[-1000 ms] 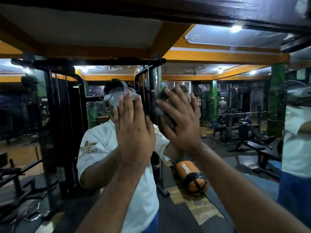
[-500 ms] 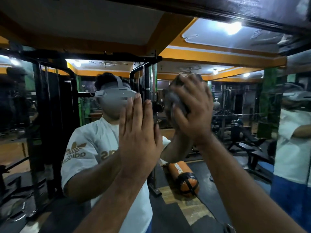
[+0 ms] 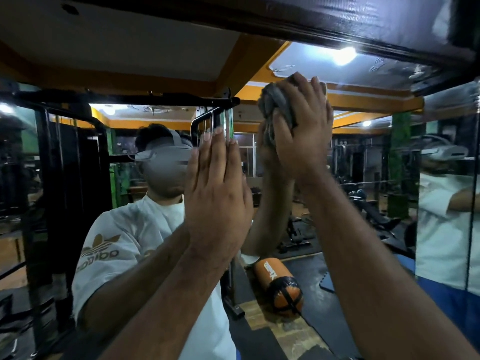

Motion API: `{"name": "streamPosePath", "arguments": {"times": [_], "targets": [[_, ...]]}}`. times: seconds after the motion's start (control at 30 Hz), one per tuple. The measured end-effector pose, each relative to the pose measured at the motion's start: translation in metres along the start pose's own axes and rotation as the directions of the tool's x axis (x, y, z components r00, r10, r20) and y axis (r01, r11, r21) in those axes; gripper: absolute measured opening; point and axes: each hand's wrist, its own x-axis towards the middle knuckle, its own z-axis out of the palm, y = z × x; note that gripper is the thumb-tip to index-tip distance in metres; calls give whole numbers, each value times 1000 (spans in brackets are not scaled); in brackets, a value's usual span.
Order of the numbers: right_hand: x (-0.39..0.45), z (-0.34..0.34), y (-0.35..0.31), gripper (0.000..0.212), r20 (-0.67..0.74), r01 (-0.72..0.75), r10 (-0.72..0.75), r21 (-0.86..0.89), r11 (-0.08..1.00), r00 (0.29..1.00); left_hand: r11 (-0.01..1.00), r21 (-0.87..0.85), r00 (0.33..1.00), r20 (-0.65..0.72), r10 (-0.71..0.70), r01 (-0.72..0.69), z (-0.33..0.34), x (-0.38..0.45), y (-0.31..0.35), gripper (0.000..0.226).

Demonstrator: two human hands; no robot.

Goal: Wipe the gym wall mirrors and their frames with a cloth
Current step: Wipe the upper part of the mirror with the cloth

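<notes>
A large wall mirror (image 3: 350,209) fills the head view, with its dark frame (image 3: 337,19) running across the top. My right hand (image 3: 304,131) holds a bunched grey cloth (image 3: 275,105) against the upper glass, a little below the frame. My left hand (image 3: 218,193) rests flat on the mirror with straight fingers, lower and to the left of the cloth. Both forearms reach up from the bottom of the view. The part of the cloth under my palm is hidden.
A second mirror panel (image 3: 446,203) meets this one at an angle on the right. The glass reflects a person in a white shirt, a black cable machine (image 3: 65,178), an orange punching bag (image 3: 280,289) on the floor, benches and ceiling lights.
My right hand has slid the cloth upward on the glass toward the top frame. My left hand has stayed flat on the mirror. The view has tilted up.
</notes>
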Motion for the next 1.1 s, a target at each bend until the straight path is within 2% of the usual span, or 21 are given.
{"name": "streamPosePath", "arguments": {"times": [0.07, 0.13, 0.2, 0.27, 0.37, 0.43, 0.47, 0.6, 0.67, 0.8, 0.87, 0.93, 1.03, 1.1], "targets": [[-2, -1, -1, 55, 75, 76, -78, 28, 997, 994, 1000, -15, 1000, 12, 12, -12, 5, 3, 8, 59], [-17, -8, 13, 51, 143, 271, -280, 77, 959, 949, 1000, -16, 1000, 14, -2, 3, 11, 3, 14, 58], [-33, -21, 35, 50, 185, 387, -395, 83, 919, 900, 1000, -6, 1000, 9, -6, 6, 18, 1, 21, 57], [-30, -31, 59, 51, 192, 364, -366, 46, 930, 911, 1000, 0, 1000, 3, 4, -4, 26, 4, 33, 57], [2, -46, 85, 52, 155, 164, -162, 2, 987, 975, 1000, 20, 1000, 20, 22, -22, 39, 16, 52, 57], [15, -51, 94, 55, 156, 104, -98, -30, 994, 983, 999, 20, 999, 19, 44, -44, 49, 25, 67, 58], [13, -51, 98, 56, 176, 123, -116, -28, 992, 978, 998, 17, 998, 22, 58, -58, 53, 28, 75, 58], [-19, -59, 129, 58, 236, 346, -344, 35, 938, 909, 997, -12, 993, 88, 75, -74, 70, 26, 114, 60], [-13, -74, 157, 58, 236, 362, -354, 12, 932, 905, 997, -13, 990, 117, 83, -82, 78, 23, 131, 61], [17, -89, 193, 61, 133, 130, -124, -44, 990, 983, 997, 45, 992, 116, 50, -55, 94, 27, 155, 66], [13, -88, 194, 61, 109, 81, -78, -29, 996, 991, 998, 57, 994, 100, 33, -38, 102, 30, 168, 67], [-5, -90, 200, 60, 147, 197, -192, -16, 980, 970, 998, 61, 994, 105, 20, -26, 111, 30, 181, 66], [-23, -106, 230, 59, 222, 386, -380, 18, 922, 898, 996, 69, 991, 128, 45, -54, 125, 26, 199, 64], [-15, -116, 251, 58, 229, 392, -382, -3, 920, 896, 993, 96, 988, 144, 58, -72, 131, 24, 208, 65]]}}
